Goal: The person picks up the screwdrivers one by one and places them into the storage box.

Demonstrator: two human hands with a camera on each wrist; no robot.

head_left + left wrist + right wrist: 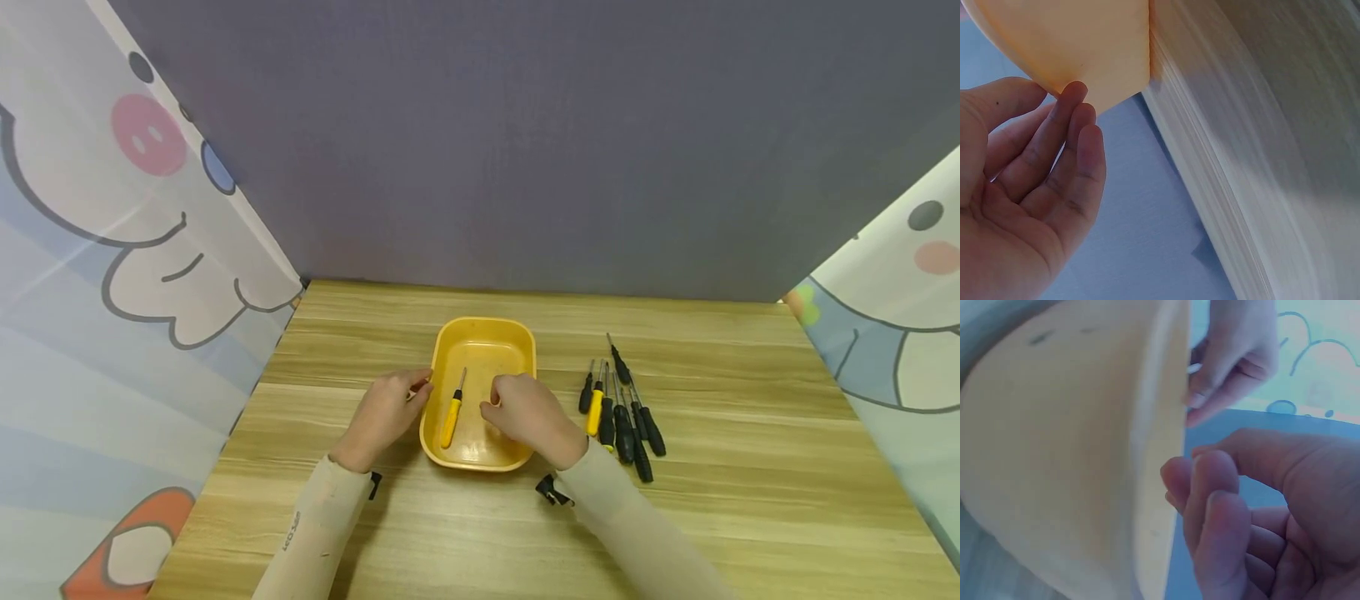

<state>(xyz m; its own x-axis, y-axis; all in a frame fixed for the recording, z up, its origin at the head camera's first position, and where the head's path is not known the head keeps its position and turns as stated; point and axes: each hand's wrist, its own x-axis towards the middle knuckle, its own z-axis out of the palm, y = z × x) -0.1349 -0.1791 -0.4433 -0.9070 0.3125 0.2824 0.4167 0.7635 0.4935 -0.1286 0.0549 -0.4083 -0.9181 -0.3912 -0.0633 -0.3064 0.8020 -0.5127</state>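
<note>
A yellow tray (480, 335) lies on the table with one yellow-and-black screwdriver (452, 417) inside, left of its middle, tip pointing away. My left hand (386, 414) is at the tray's left side. In the left wrist view, its thumb and forefinger pinch the tray's rim (1007, 50), and the other fingers bend loosely. Over the right half of the tray is my right hand (528, 414), with loosely bent fingers. The right wrist view shows the thumb near the fingertips (1219, 469) and nothing held between them, close to the tray's wall (1157, 506).
To the right of the tray lies a group of several screwdrivers (624, 433), mostly black-handled, one with a yellow handle (595, 412). A grey panel (525, 150) rises behind the wooden table (750, 450). Printed cartoon sheets (67, 275) hang at both sides.
</note>
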